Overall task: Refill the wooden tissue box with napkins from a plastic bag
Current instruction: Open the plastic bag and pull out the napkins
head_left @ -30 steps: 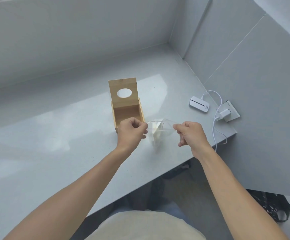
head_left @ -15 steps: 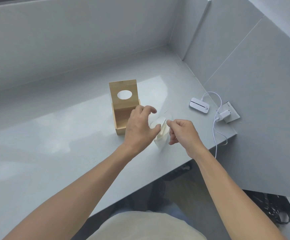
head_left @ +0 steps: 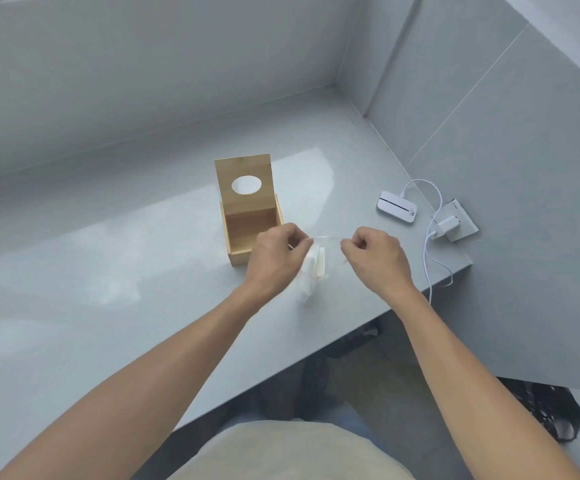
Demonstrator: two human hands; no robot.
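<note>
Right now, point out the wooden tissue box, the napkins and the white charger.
wooden tissue box (head_left: 245, 174): head view, on the raised lid.
napkins (head_left: 312, 271): head view, on the white stack's side.
white charger (head_left: 447, 225): head view, on its body.

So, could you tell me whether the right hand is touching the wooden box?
Apart. The head view shows bare counter between the right hand and the wooden box.

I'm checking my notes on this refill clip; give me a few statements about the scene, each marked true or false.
1. The wooden tissue box has its lid raised. True.
2. Napkins already fill the box. False: its inside looks empty.
3. Both the left hand and right hand pinch the plastic bag. True.
4. The white device lies left of the box. False: it lies to the right.
</note>
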